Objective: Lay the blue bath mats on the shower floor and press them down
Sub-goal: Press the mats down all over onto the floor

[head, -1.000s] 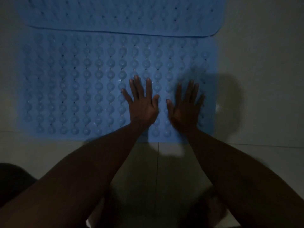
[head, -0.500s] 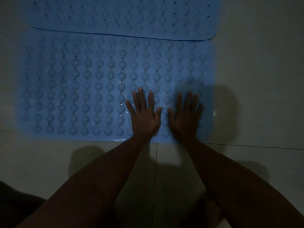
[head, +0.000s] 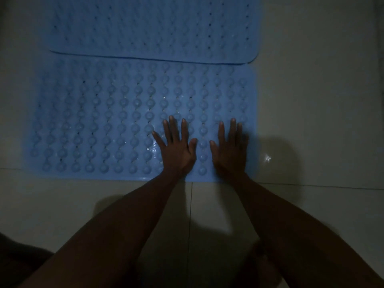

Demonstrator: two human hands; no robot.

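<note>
Two blue bath mats lie flat on the pale tiled floor. The near mat (head: 108, 121) is covered in rows of round bumps and small holes. The far mat (head: 149, 28) overlaps the near one's far edge. My left hand (head: 176, 148) lies palm down with fingers spread on the near mat's right part, close to its near edge. My right hand (head: 230, 150) presses flat beside it, at the mat's near right corner. Neither hand holds anything.
Pale floor tiles (head: 322, 100) surround the mats, with grout lines running along the near mat's front edge and toward me. A small wet glint (head: 268, 157) shows on the tile right of my right hand. The light is dim.
Both hands have slid back toward me along the near mat, from its middle rows to its near edge, staying flat. The mats have not shifted.
</note>
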